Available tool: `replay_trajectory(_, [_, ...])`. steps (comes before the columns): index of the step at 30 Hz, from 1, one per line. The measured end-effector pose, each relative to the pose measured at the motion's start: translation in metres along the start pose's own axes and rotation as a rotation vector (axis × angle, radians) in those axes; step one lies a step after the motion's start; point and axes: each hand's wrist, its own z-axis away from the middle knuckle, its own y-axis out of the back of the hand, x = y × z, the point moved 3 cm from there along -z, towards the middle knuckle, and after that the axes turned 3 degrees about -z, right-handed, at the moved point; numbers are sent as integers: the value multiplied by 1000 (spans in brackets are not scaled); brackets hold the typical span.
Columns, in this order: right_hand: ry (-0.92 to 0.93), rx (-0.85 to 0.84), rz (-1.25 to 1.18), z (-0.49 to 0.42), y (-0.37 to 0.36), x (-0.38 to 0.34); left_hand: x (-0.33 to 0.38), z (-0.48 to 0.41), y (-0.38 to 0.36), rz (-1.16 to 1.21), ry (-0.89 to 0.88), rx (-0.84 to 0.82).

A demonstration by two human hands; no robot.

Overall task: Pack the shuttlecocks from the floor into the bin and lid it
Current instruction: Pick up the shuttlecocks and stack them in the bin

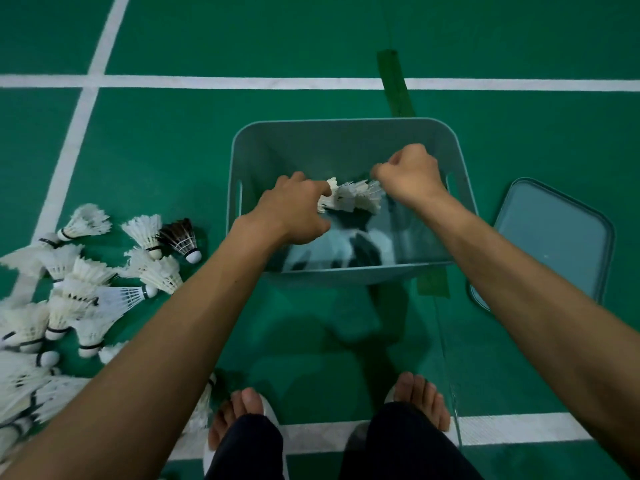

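While the person stands over the bin (239,157), the loading step is in hand. The left hand (294,211) and the right hand (412,176) hold a short nested row of shuttlecocks (353,199) between them above the bin's open mouth. The left has its fingers curled round the row's 9 o'clock end, and the right is closed in a fist-like pinch on its 3 o'clock end. Below the row, the bin's bottom shows white and dark patches, probably shuttlecocks already inside, though they are too blurred to say firmly. Much is left to do, by my judgement: a large pile of shuttlecocks (69,292) lies on the green floor (173,140) at about 8 o'clock from the bin, with one dark-feathered shuttlecock (180,237) on the side of the pile nearest the bin. The lid (554,237) lies flat on the floor near the bin at 3 o'clock. The next move calls for both hands to release together so the row drops inside the walls and not across the rim, then a reach towards 8 o'clock for more. Lidding should wait until the pile is gone.
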Motion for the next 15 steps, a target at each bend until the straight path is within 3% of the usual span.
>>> replay_trajectory(5, [323, -36, -37, 65, -21, -53, -18, 73, 30, 196, -72, 492])
replay_trajectory(9, [582, -41, 7, 118, -55, -98, -56, 132, 33, 375, 44, 775])
replay_trajectory(12, [852, -33, -30, 159, -89, -124, -100, 159, 9, 452, 253, 822])
replay_trajectory(15, [1008, -219, -31, 193, -134, -134, -144, 179, -30, 425, 507, 684])
